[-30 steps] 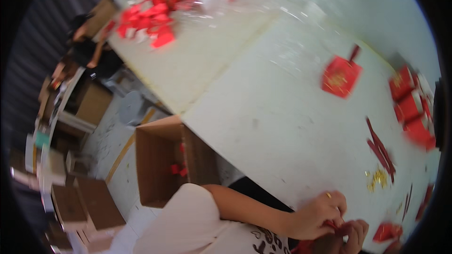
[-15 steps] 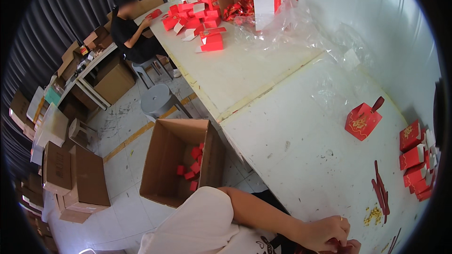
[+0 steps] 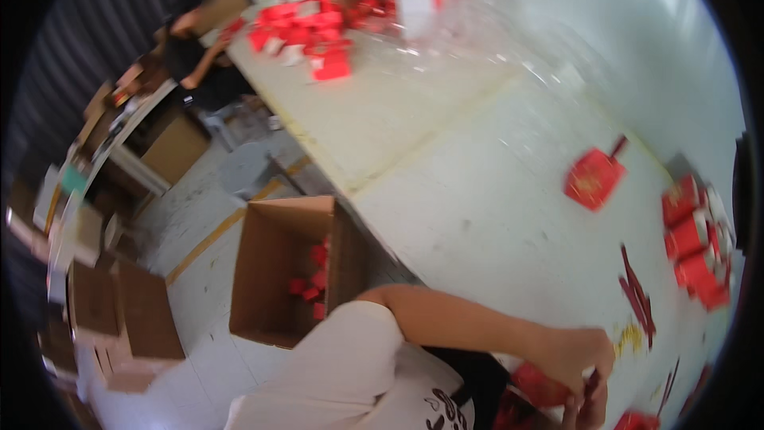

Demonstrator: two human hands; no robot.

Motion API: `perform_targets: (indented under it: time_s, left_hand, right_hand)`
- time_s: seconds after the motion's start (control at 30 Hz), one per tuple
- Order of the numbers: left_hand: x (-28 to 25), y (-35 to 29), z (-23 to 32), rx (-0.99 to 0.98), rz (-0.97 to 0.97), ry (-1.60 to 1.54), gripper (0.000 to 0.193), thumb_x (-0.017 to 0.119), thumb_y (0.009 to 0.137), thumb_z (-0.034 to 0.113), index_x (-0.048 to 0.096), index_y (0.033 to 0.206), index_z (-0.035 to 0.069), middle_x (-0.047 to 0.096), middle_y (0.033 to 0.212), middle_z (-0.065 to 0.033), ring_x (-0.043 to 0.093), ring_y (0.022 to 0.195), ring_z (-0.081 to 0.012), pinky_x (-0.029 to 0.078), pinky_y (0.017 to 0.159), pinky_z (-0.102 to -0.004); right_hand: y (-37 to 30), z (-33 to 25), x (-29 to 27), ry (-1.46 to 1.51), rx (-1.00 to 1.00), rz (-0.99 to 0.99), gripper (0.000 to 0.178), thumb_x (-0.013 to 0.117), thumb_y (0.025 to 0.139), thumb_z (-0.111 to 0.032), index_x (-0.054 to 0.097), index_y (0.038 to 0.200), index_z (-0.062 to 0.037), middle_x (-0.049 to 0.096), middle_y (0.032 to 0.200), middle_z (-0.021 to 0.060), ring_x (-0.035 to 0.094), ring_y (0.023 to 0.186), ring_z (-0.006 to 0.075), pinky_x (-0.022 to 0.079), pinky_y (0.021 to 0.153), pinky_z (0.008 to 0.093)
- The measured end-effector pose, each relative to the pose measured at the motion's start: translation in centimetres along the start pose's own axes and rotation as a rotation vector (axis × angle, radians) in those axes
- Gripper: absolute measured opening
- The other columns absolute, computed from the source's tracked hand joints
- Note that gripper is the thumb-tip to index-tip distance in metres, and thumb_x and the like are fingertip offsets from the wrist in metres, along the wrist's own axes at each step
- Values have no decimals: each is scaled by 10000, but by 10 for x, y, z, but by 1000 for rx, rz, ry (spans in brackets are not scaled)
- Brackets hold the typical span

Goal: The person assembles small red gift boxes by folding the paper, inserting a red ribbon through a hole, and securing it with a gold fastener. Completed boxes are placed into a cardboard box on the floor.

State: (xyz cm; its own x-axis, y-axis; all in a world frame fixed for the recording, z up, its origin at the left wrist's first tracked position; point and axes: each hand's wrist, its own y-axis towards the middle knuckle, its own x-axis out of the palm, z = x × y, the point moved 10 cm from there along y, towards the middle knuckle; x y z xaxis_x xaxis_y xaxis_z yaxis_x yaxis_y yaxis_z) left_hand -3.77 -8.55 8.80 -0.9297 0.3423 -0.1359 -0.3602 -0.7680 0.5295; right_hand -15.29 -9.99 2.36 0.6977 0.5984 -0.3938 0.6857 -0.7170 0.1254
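Observation:
At the lower right, my left hand [image 3: 571,357] reaches over the near edge of the white table, fingers bent and closed on a dark red ribbon [image 3: 591,383]. My right hand [image 3: 590,412], only partly in view at the lower edge, pinches the same ribbon from below. Beside and beneath my left hand is a small red box [image 3: 539,385], partly covered by it. Motion blur smears the fingertips. More dark red ribbons [image 3: 637,295] lie on the table past my hands, next to a small scatter of gold bits [image 3: 628,340].
A finished-looking red box with ribbon [image 3: 595,179] stands on the table [image 3: 477,231]. Several red boxes [image 3: 691,243] are stacked at the right. An open carton [image 3: 274,271] with small red boxes is on the floor at left. A person [image 3: 199,56] sits beyond, near a red pile [image 3: 302,24].
The view has shifted, so the table things sit further left and up. My hands have risen from the lower edge, and the red box beneath them now shows more.

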Motion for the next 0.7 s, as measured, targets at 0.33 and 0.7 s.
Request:
perform_targets:
  time_s: [0.33, 0.7]
  left_hand:
    - [-25, -3, 10, -153, 251, 237, 263, 842, 632, 143, 592, 646, 60, 556, 668, -44, 537, 647, -195, 425, 561, -292]
    - [-54, -16, 4, -189, 507, 272, 291, 831, 638, 108, 550, 652, 33, 522, 630, -63, 506, 629, -205, 416, 544, -306]
  right_hand:
    - [26, -67, 4, -192, -352, 193, 193, 735, 649, -9, 623, 807, -8, 641, 856, 108, 586, 812, 303, 479, 719, 346]
    - [54, -69, 12, -86, -298, 219, 230, 698, 630, 42, 624, 843, -6, 643, 857, 108, 588, 852, 306, 488, 779, 366]
